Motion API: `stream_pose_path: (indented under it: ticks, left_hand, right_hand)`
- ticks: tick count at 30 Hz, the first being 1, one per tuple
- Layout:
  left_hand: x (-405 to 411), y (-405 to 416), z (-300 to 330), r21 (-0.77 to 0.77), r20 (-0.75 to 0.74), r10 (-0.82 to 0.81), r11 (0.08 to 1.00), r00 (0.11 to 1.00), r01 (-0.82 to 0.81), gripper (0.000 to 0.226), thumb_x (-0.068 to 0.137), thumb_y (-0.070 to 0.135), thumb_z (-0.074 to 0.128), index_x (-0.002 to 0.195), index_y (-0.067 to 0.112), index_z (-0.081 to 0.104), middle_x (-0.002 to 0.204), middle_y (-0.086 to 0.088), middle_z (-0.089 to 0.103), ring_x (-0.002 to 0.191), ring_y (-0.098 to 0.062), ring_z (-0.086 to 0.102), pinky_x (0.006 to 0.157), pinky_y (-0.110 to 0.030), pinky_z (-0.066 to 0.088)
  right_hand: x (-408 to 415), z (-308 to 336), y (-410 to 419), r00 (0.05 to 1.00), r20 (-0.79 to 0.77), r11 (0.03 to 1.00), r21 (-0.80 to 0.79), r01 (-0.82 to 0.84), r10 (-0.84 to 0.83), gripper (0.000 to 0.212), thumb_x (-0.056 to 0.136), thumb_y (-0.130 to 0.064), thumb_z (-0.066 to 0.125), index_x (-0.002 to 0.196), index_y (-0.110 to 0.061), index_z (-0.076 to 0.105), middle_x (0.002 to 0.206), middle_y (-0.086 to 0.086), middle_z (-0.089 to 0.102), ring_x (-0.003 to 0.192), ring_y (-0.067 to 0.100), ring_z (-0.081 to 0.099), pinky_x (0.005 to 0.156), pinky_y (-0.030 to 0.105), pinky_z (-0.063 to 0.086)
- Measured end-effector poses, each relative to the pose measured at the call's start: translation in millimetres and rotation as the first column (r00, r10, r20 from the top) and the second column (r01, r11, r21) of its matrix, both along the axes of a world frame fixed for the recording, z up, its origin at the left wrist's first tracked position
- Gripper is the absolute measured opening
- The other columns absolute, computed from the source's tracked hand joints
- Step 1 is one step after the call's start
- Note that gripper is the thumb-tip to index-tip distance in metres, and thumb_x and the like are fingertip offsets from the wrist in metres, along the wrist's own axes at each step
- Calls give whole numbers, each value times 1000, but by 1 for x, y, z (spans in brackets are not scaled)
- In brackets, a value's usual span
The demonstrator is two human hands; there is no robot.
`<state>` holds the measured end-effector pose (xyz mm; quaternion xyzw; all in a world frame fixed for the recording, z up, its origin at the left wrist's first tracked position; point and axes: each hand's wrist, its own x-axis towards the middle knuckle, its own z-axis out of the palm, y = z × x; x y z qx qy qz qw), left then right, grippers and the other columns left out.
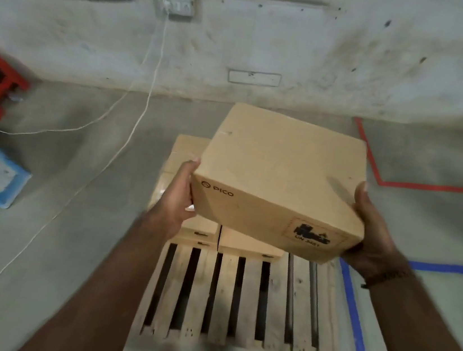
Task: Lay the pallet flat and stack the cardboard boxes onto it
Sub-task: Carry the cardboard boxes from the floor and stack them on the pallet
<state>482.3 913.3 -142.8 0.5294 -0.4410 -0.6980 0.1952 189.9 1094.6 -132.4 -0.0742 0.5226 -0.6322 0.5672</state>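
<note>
While both hands' grip clasps it, tan PICO box (279, 181) tilted — left hand (179, 195), right hand (375, 235).

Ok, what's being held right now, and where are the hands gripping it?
A cardboard box, held above the pallet: left hand on its left side, right hand on its right side.
</note>
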Motion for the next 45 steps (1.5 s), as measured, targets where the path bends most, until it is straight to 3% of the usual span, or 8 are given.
stream_pose_path:
  ticks: [5, 9, 13, 17, 24, 29, 40, 45]
  left_hand:
    - [-11, -21, -113, -4, 5, -168, 986, 986, 168, 51, 94, 75, 49, 116, 37, 75, 116, 6, 81, 121, -21, 69, 115, -57, 42]
    - [-20, -58, -230, -243, 194, -335, 894, 922, 376, 66, 98, 71, 44, 142, 27, 65, 145, -1, 67, 134, -22, 61, 109, -42, 40]
    - [-29, -108, -342, -505, 710, -139, 582, 691, 637, 75, 107, 69, 30, 165, 22, 35, 170, -11, 39, 155, -35, 35, 122, -49, 31]
    - [-45, -153, -434, -428, 888, -14, 336, 459, 839, 73, 108, 64, 26, 170, 26, 19, 178, -18, 10, 164, -38, 7, 130, -57, 13]
    - [-53, -151, -510, -534, 839, 88, 318, 537, 783, 76, 106, 70, 13, 170, 31, 7, 179, -6, -3, 166, -28, -3, 132, -59, 2]
    - [-54, -155, -511, -532, 843, 106, 311, 528, 788, 75, 105, 71, 12, 170, 33, 6, 180, -4, -1, 166, -26, -3, 132, -59, 3]
    - [-53, -154, -509, -532, 843, 108, 310, 527, 788, 76, 105, 72, 8, 170, 33, 2, 180, -5, -6, 166, -26, -6, 132, -57, 0]
    - [-54, -157, -510, -518, 851, 94, 319, 517, 794, 79, 102, 75, 6, 170, 34, -1, 179, -5, -10, 166, -27, -9, 132, -58, -1]
  right_hand:
    - [-12, -96, 0, 999, -48, 992, 127, 0, 6, 56, 92, -36, 61, 143, -11, 63, 110, 12, 79, 88, 27, 78, 72, 37, 67]
    - [-49, -199, -2, 994, -93, 989, 128, 73, -62, 36, 108, -33, 47, 125, -12, 69, 96, 10, 82, 75, 25, 80, 60, 35, 66]
    - [-67, -321, -14, 990, -133, 980, 187, 69, -45, 37, 107, -39, 47, 121, -14, 70, 94, 13, 80, 74, 28, 79, 60, 39, 66]
    - [-84, -436, -29, 984, -179, 986, 166, 20, 10, 37, 99, -34, 55, 124, -10, 69, 94, 14, 81, 72, 29, 79, 60, 40, 67]
    - [-106, -535, -45, 978, -195, 989, 143, -41, 69, 102, 50, -45, 100, 136, -3, 65, 117, 27, 75, 86, 40, 77, 73, 47, 65]
    - [-99, -534, -70, 986, -165, 997, 72, -19, 31, 57, 87, -38, 62, 131, -3, 64, 100, 23, 78, 73, 35, 78, 59, 39, 66]
    - [-82, -520, -87, 969, -222, 989, 129, -77, 105, 55, 92, -40, 56, 130, -1, 63, 91, 27, 76, 66, 38, 76, 51, 38, 63]
    - [-92, -503, -82, 911, -298, 932, 306, -193, 286, 92, 68, -55, 91, 140, -6, 60, 118, 35, 72, 94, 51, 74, 78, 53, 62]
